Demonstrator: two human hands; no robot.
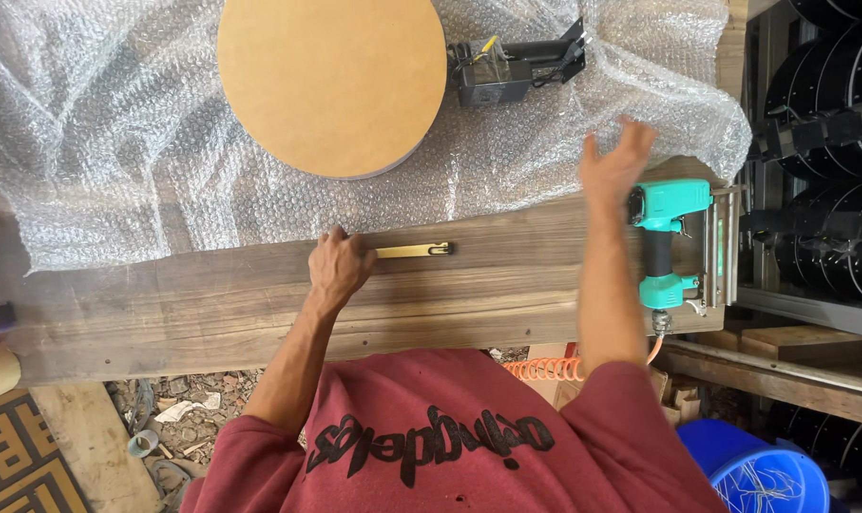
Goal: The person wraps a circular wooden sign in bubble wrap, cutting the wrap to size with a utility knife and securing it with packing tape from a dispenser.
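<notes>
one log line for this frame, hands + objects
left hand: grips brass strip on wooden plank | right hand: open, above bubble wrap | teal nail gun: beside right hand

desk (212, 313): dark wood planks | on it: bubble wrap (117, 142), brass strip (414, 250), teal nail gun (673, 247) | on wrap: round board (331, 81), black charger (507, 71)

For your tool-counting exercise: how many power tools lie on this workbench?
2. A teal nail gun at the bench's right end beside the right hand; a black tool on the bubble wrap. Others may be hidden.
</notes>
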